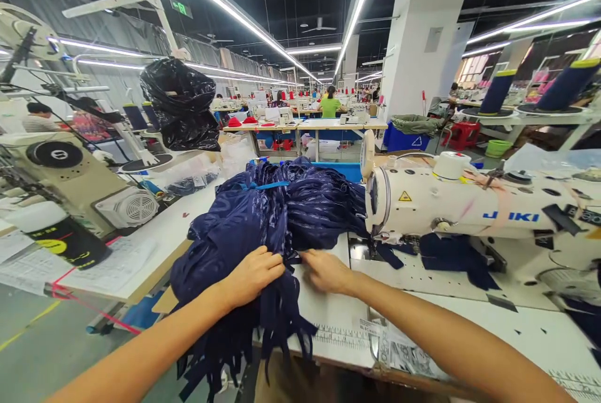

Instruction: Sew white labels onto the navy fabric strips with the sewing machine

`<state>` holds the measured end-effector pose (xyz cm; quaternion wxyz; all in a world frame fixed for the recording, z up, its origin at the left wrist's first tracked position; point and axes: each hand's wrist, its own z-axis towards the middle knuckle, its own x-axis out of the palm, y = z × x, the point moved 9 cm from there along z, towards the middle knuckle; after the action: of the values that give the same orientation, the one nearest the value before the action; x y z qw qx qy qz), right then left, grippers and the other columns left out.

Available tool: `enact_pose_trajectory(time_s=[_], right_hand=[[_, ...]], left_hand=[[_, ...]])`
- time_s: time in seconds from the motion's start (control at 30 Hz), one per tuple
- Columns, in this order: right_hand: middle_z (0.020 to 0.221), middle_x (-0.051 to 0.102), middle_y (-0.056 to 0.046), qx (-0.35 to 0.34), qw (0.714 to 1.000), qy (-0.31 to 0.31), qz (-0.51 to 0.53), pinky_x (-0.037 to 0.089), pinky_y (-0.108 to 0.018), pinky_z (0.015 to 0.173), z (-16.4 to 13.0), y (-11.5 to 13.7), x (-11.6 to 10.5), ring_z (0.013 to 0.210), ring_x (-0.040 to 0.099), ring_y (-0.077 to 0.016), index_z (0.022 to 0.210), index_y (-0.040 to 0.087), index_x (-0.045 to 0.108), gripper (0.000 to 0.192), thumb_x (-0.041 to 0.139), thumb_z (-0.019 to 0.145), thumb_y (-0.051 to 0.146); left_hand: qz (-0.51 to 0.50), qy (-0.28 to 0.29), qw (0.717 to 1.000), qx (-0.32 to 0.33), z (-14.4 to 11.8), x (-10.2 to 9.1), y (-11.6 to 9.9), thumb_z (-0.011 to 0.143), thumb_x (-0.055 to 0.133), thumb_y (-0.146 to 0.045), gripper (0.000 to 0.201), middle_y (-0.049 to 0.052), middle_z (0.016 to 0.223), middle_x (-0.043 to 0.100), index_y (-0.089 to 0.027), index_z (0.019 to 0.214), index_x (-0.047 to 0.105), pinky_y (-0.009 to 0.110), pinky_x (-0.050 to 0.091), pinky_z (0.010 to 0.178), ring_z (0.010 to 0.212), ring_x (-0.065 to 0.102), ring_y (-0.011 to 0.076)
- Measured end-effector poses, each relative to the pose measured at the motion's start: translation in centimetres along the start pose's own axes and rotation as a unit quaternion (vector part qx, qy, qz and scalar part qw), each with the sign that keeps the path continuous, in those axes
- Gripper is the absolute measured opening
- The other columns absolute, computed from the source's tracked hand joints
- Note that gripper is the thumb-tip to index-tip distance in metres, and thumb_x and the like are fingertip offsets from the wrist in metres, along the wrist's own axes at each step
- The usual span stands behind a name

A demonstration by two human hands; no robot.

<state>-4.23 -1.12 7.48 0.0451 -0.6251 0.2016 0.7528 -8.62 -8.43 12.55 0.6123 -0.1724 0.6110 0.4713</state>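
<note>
The navy fabric bundle (235, 234) lies on the white tabletop (323, 312), in front of the person and to the left of the sewing machine (446, 196); its loose fabric strips (282, 309) hang over the near edge. A light blue tie (270, 186) lies across the upper part of the bundle. The left grip (258, 275) is closed on navy fabric at the near side of the bundle, fingers curled and thumb side toward the right. The right grip (326, 271) is positioned just beside it, fingers bent, at the end of a short dark strip (294, 260); motion blur hides the fingertips, so whether it pinches the strip cannot be told. For good handling, use the left grip as the anchor: hold the bundle firmly enough to resist drag, without creasing the layers. Work the right grip on one strip at a time, with light tension and in line with the strip. Separate neighbouring strips before pulling, as their similar colour and overlap make tangling likely. Work clear of the machine head, and support the overhanging portion, since its weight could draw the bundle off the edge.
</note>
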Motion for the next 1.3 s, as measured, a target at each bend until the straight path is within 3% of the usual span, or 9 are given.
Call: enact_pose_trajectory(time_s=[0.33, 0.53, 0.7, 0.8, 0.93, 1.03, 1.13, 1.23, 1.3], right_hand=[[0.093, 0.063, -0.014, 0.071, 0.997, 0.027, -0.025, 0.042, -0.029, 0.064, 4.7, 1.8, 2.2, 0.084, 0.059, -0.0247, 0.094, 0.011, 0.060, 0.023, 0.047, 0.075, 0.012], [0.081, 0.066, -0.007, 0.118, 0.993, 0.017, 0.004, 0.034, -0.023, 0.057, 0.4, -3.0, -2.0, 0.074, 0.060, -0.0183, 0.082, 0.017, 0.061, 0.021, 0.040, 0.082, 0.017], [0.063, 0.061, -0.001, 0.151, 0.987, 0.033, 0.030, 0.026, -0.021, 0.048, -4.3, -5.7, -3.6, 0.057, 0.053, -0.0120, 0.073, 0.017, 0.058, 0.020, 0.040, 0.081, 0.014], [0.058, 0.058, 0.001, 0.065, 0.994, 0.086, 0.002, 0.024, -0.021, 0.047, -6.4, -2.3, -1.9, 0.054, 0.051, -0.0119, 0.072, 0.018, 0.057, 0.013, 0.047, 0.074, 0.010], [0.051, 0.053, 0.005, -0.212, 0.967, 0.134, 0.031, 0.025, -0.020, 0.044, -8.7, 8.3, 0.7, 0.048, 0.047, -0.0094, 0.065, 0.020, 0.051, 0.009, 0.056, 0.073, 0.017], [0.052, 0.054, 0.006, -0.306, 0.949, 0.055, 0.040, 0.026, -0.020, 0.042, -8.4, 13.6, 0.4, 0.045, 0.044, -0.0080, 0.064, 0.020, 0.047, 0.018, 0.050, 0.081, 0.024], [0.050, 0.053, 0.005, -0.316, 0.948, -0.034, 0.012, 0.027, -0.023, 0.043, -7.4, 14.5, -0.5, 0.042, 0.042, -0.0088, 0.059, 0.020, 0.045, 0.026, 0.048, 0.082, 0.033], [0.051, 0.053, 0.003, -0.273, 0.949, -0.141, 0.077, 0.034, -0.024, 0.051, -7.8, 11.2, -3.4, 0.049, 0.048, -0.0101, 0.058, 0.019, 0.046, 0.037, 0.040, 0.085, 0.044], [0.062, 0.058, -0.001, -0.128, 0.957, -0.199, 0.165, 0.039, -0.026, 0.061, -7.8, 6.0, -5.1, 0.062, 0.053, -0.0131, 0.068, 0.018, 0.052, 0.036, 0.033, 0.087, 0.042]], left_hand=[[-0.310, -0.162, 0.927, -0.138, -0.9, -3.5, 3.9, 0.081, 0.038, -0.018, 0.013, 0.002, 0.073, 0.054, -0.016, 0.076, 0.051, 0.023, 0.039, 0.062, 0.067, 0.050, 0.0131], [-0.364, -0.247, 0.833, -0.336, -2.9, -5.5, 9.0, 0.075, 0.044, -0.028, 0.015, -0.001, 0.064, 0.051, -0.018, 0.065, 0.050, 0.021, 0.039, 0.055, 0.060, 0.048, 0.0129], [-0.392, -0.236, 0.815, -0.355, -2.4, -5.1, 9.4, 0.074, 0.043, -0.033, 0.020, -0.001, 0.065, 0.051, -0.017, 0.066, 0.052, 0.022, 0.039, 0.055, 0.060, 0.048, 0.0136], [-0.389, -0.234, 0.815, -0.359, -1.9, -5.1, 9.6, 0.076, 0.042, -0.033, 0.020, -0.001, 0.066, 0.051, -0.016, 0.069, 0.052, 0.022, 0.037, 0.053, 0.059, 0.046, 0.0127], [-0.382, -0.235, 0.826, -0.342, 0.9, -5.5, 9.0, 0.075, 0.039, -0.025, 0.016, -0.002, 0.063, 0.049, -0.016, 0.074, 0.051, 0.022, 0.035, 0.051, 0.057, 0.044, 0.0121], [-0.356, -0.190, 0.873, -0.273, 5.1, -4.8, 6.0, 0.070, 0.037, -0.014, 0.014, 0.000, 0.066, 0.051, -0.016, 0.072, 0.050, 0.024, 0.038, 0.059, 0.063, 0.048, 0.0136], [-0.270, -0.035, 0.948, -0.167, 8.1, -1.8, 1.0, 0.067, 0.039, -0.009, 0.016, 0.004, 0.075, 0.056, -0.016, 0.070, 0.052, 0.028, 0.038, 0.064, 0.070, 0.052, 0.0165], [-0.144, 0.104, 0.976, -0.123, 6.9, 0.9, -1.6, 0.064, 0.042, -0.006, 0.017, 0.006, 0.079, 0.058, -0.016, 0.072, 0.053, 0.033, 0.036, 0.067, 0.070, 0.053, 0.0191], [-0.131, 0.149, 0.970, -0.138, 4.8, 1.7, -1.8, 0.059, 0.045, -0.005, 0.019, 0.005, 0.076, 0.058, -0.017, 0.073, 0.052, 0.034, 0.037, 0.069, 0.069, 0.053, 0.0189]])
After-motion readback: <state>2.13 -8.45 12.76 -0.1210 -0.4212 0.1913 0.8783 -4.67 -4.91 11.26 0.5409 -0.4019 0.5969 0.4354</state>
